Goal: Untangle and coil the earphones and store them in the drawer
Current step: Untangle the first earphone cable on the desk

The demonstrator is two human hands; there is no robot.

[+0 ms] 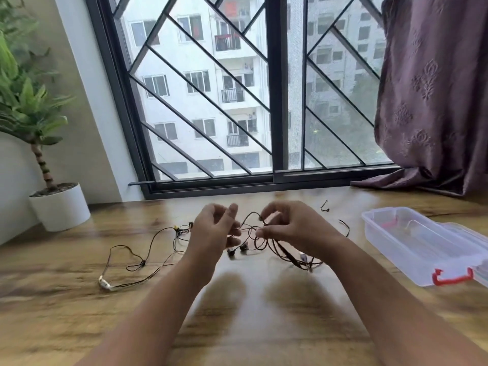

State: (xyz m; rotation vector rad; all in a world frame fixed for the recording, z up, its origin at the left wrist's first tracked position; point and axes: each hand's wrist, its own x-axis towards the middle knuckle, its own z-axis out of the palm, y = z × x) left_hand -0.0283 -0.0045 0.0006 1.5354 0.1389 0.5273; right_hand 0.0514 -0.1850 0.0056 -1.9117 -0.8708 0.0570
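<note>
Hands (215,229) (291,228) pinch tangled earphones (260,243) near clear plastic box (404,257).

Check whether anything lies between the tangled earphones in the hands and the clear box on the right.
Nothing solid does. The left hand and right hand hold the tangle; between it and the clear box lie only bare table and a loose cable end. No drawer is in view.

Left hand (212,231), right hand (295,229): both bare; forearms (163,299) bare to frame edge.

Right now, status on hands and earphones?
Left hand and right hand pinch tangled earphones over table. Nothing coiled. Plastic box at right, clear of hands.
</note>
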